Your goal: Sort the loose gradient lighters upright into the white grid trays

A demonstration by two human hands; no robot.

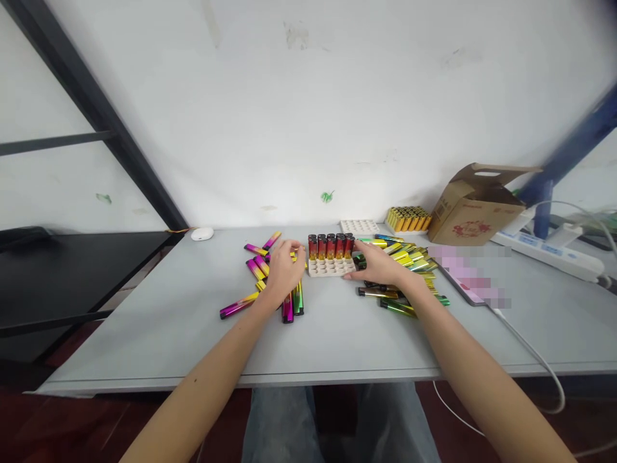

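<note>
The tray (324, 268) sat between the left pile of vapes (255, 269) and the right pile (407, 259), easy reach for both hands. Left hand (285, 270) had its fingers curled, can't tell if they gripped anything; right hand (378, 265) had its fingers loose and open by the tray.

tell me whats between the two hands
The head view shows a cream tray holding upright red-and-black sticks between the left hand and right hand.

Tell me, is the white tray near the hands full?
Partly: the white tray holds upright dark-red sticks at the back, while its front holes are empty.
</note>
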